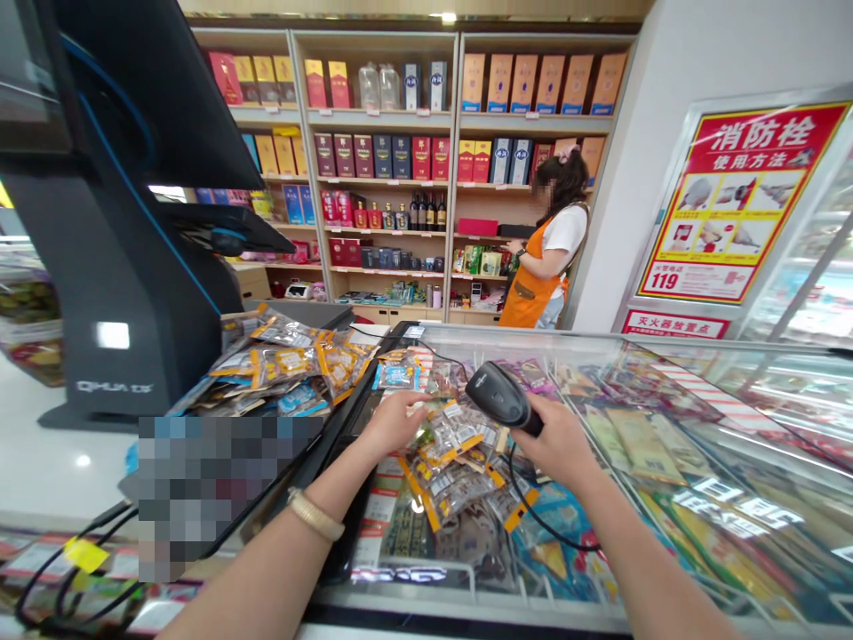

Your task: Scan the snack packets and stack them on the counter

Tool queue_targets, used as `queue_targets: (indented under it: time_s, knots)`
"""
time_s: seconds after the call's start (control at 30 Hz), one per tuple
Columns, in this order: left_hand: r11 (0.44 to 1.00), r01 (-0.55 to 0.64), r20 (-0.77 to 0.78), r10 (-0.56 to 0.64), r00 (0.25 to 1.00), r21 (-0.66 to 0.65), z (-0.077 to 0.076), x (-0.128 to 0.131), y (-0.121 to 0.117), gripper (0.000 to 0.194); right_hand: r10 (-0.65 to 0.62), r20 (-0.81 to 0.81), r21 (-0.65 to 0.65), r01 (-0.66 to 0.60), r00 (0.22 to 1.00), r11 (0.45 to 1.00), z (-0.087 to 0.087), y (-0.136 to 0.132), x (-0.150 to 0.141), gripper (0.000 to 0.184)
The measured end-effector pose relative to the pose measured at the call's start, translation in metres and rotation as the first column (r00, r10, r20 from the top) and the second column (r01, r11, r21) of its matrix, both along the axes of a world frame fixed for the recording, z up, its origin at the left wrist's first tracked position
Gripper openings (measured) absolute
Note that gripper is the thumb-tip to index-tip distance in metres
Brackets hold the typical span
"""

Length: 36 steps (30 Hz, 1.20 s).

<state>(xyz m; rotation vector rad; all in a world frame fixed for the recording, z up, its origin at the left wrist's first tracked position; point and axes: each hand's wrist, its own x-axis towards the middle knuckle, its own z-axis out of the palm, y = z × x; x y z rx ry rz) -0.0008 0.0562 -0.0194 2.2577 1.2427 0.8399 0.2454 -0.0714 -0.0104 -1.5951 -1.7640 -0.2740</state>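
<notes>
My right hand (556,444) is wrapped round the handle of a black corded barcode scanner (497,391), its head tilted up to the left. To the left, my left hand (394,425) has its fingers curled at the edge of a small clear snack packet (450,434); the fingertips are partly hidden. Under both hands a loose heap of clear packets with orange edges (459,489) lies on the glass top of a freezer (673,569). A blue and white packet (398,373) sits just beyond my left hand.
At left, a dark checkout terminal (133,320) stands by another pile of snack packets (286,356). Cables (59,578) hang at the lower left. A co-worker in an orange apron (533,276) stands before shelves of boxed bottles (383,156). A red poster (746,200) is on the right wall.
</notes>
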Motion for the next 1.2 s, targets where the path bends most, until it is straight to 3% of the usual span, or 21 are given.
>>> queue_targets:
  time_s: [0.1, 0.2, 0.33, 0.63, 0.77, 0.9, 1.03, 1.13, 1.2]
  knots:
    - [0.977, -0.1, -0.245, 0.145, 0.959, 0.19, 0.012, -0.012, 0.018, 0.037, -0.009, 0.007, 0.025, 0.009, 1.0, 1.0, 0.0, 0.0, 0.0, 0.027]
    - [0.957, -0.104, -0.372, 0.204, 0.905, 0.27, 0.024, -0.018, 0.039, 0.046, -0.001, 0.009, 0.04, 0.001, 1.0, 0.999, 0.0, 0.001, 0.0, 0.028]
    - [0.965, -0.047, -0.43, 0.158, 0.889, 0.258, 0.028, -0.014, 0.06, 0.056, -0.002, 0.008, 0.016, 0.002, 1.0, 1.0, 0.0, 0.001, -0.002, 0.025]
    - [0.981, -0.051, -0.504, 0.14, 0.852, 0.186, 0.012, -0.002, 0.08, 0.072, 0.005, 0.031, -0.001, -0.005, 0.999, 1.0, -0.003, 0.002, -0.003, 0.031]
    - [0.985, -0.054, -0.47, 0.127, 0.873, 0.164, 0.009, -0.003, 0.072, 0.055, 0.007, 0.03, -0.005, -0.007, 1.0, 1.0, -0.001, 0.001, -0.004, 0.027]
    - [0.986, -0.073, -0.361, 0.124, 0.924, 0.151, 0.01, -0.007, 0.056, 0.015, 0.021, 0.028, -0.011, -0.021, 0.999, 1.0, 0.0, 0.0, -0.005, 0.023]
    - [0.968, -0.178, -0.158, 0.207, 0.966, 0.179, 0.018, -0.01, 0.047, 0.018, 0.036, 0.027, -0.015, -0.035, 0.999, 0.999, 0.001, 0.0, -0.005, 0.023]
    - [0.976, -0.212, 0.185, 0.202, 0.962, 0.039, 0.024, -0.009, 0.044, 0.029, 0.058, 0.033, -0.013, -0.058, 0.998, 0.998, 0.002, -0.001, -0.006, 0.021]
    - [0.985, -0.122, 0.477, 0.165, 0.863, -0.12, 0.027, -0.006, 0.039, 0.028, 0.075, 0.034, -0.015, -0.075, 0.997, 0.997, 0.002, -0.001, -0.007, 0.02]
